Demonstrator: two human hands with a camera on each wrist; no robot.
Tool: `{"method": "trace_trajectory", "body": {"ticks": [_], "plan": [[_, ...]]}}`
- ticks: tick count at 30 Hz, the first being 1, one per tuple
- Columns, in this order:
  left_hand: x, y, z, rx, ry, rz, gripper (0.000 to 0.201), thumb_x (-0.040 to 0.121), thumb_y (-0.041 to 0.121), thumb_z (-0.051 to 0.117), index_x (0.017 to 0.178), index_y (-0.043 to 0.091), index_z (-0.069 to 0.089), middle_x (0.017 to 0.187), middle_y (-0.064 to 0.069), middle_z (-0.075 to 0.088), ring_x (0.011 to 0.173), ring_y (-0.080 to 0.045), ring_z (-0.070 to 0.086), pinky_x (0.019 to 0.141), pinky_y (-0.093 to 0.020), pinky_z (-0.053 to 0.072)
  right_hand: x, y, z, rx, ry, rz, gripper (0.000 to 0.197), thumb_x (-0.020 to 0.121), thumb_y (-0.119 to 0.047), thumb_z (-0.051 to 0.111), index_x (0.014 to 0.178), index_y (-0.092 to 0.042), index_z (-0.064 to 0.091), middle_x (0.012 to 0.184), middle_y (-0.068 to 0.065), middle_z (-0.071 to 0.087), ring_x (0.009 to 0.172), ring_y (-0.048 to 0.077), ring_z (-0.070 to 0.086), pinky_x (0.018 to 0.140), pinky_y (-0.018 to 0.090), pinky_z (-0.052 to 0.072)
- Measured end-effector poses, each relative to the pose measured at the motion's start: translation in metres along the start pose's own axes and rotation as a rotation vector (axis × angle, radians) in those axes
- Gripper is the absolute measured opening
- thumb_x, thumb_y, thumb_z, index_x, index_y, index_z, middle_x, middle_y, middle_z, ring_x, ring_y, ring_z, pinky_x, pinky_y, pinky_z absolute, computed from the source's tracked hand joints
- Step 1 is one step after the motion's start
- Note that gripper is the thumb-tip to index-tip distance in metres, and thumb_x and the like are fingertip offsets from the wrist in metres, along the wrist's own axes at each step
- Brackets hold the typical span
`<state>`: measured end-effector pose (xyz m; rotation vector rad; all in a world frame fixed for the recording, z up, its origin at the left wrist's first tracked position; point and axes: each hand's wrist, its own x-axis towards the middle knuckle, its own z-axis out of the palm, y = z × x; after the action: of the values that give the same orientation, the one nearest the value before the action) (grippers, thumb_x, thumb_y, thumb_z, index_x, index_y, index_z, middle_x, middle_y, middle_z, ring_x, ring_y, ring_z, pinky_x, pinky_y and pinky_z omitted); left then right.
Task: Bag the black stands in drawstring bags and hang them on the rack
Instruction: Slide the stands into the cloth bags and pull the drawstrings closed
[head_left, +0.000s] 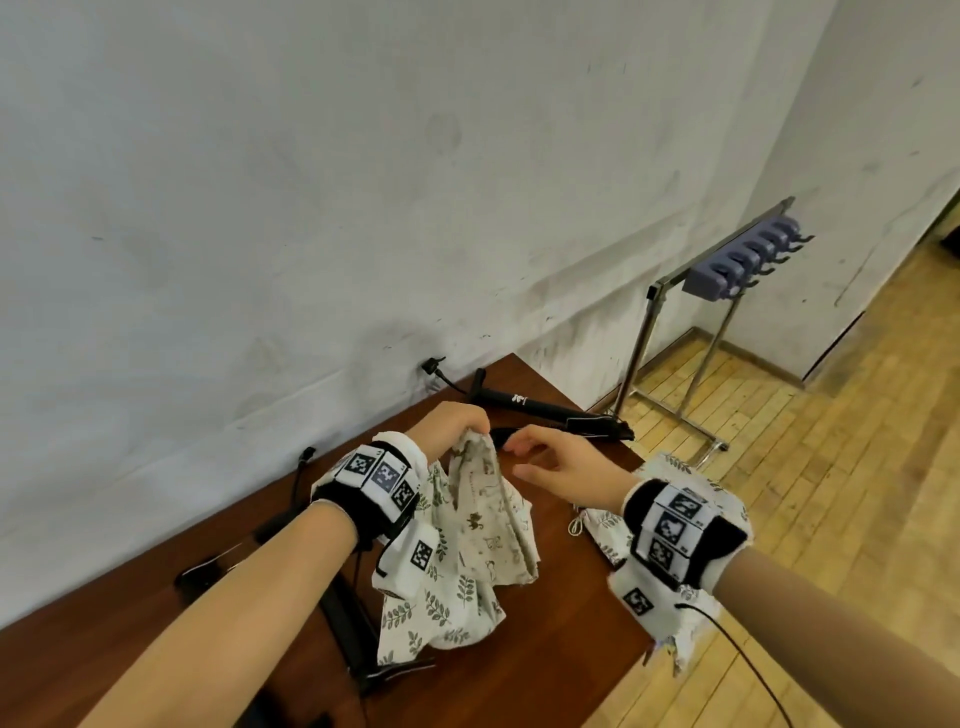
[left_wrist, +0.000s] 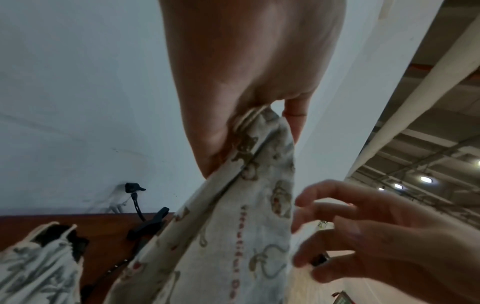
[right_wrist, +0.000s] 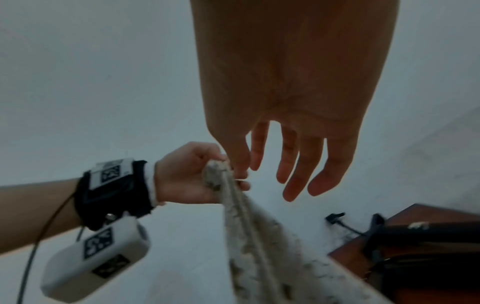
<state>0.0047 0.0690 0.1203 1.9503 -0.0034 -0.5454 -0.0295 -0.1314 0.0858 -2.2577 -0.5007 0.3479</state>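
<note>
Left hand pinches gathered mouth of printed bag, contents hidden; right hand beside it, fingers spread, holding nothing; a stand lies unbagged on table.

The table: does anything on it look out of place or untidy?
Nothing is spilled or damaged. One black stand lies slanted across the table's far corner, its end at the edge. Leaf-print bags lie crumpled. The left hand pinches a printed bag by its top.
</note>
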Motion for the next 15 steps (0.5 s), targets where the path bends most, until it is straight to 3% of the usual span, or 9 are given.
{"method": "trace_trajectory", "body": {"ticks": [3,7,9,11,13,15], "plan": [[-0.008,0.008,0.005,0.0,-0.051,0.048,0.031,0.082,-0.002,0.052,0.056,0.015,0.053,0.05,0.011,0.053,0.056,-0.006,0.047,0.064,-0.022,0.038,0.01,-0.011,0.025,0.015,0.083,-0.044,0.02,0.092,-0.027,0.061,0.111,-0.024,0.055,0.1,-0.001,0.066,0.088,0.012,0.064,0.081,0.031,0.054],[-0.012,0.016,-0.005,-0.035,0.025,0.038,0.022,0.077,0.003,0.058,0.058,0.015,0.058,0.058,0.008,0.056,0.064,-0.013,0.05,0.069,-0.027,0.041,0.013,-0.009,0.035,0.107,0.143,0.006,0.009,0.097,-0.03,0.051,0.106,-0.027,0.054,0.078,0.002,0.064,0.065,0.017,0.058,0.065,0.034,0.048],[-0.011,0.017,-0.014,-0.079,0.067,0.032,0.012,0.066,0.013,0.061,0.055,0.017,0.059,0.059,0.005,0.055,0.067,-0.017,0.049,0.072,-0.033,0.039,0.01,-0.008,0.032,0.226,0.153,0.062,0.016,0.1,-0.036,0.044,0.104,-0.029,0.057,0.084,0.001,0.067,0.074,0.018,0.063,0.073,0.037,0.052],[-0.013,0.018,-0.021,-0.097,0.052,0.042,0.006,0.062,0.019,0.06,0.066,0.016,0.062,0.07,-0.001,0.057,0.07,-0.018,0.052,0.073,-0.035,0.042,0.005,-0.002,0.028,0.268,0.162,0.094,0.019,0.1,-0.036,0.043,0.103,-0.029,0.059,0.095,0.0,0.069,0.088,0.019,0.066,0.086,0.042,0.054],[-0.012,0.018,-0.026,-0.074,0.027,0.024,0.017,0.062,0.021,0.061,0.077,0.013,0.062,0.08,-0.006,0.059,0.074,-0.02,0.054,0.076,-0.036,0.046,0.0,0.001,0.024,0.229,0.119,0.101,0.01,0.098,-0.034,0.048,0.106,-0.033,0.055,0.091,0.004,0.071,0.085,0.024,0.067,0.081,0.042,0.056],[-0.007,0.017,-0.027,-0.025,0.009,0.02,0.022,0.061,0.02,0.063,0.081,0.011,0.062,0.088,-0.012,0.06,0.082,-0.025,0.056,0.085,-0.043,0.047,-0.005,0.003,0.023,0.166,0.074,0.086,0.017,0.097,-0.027,0.051,0.111,-0.033,0.044,0.087,0.006,0.07,0.074,0.022,0.066,0.07,0.034,0.055]]}}
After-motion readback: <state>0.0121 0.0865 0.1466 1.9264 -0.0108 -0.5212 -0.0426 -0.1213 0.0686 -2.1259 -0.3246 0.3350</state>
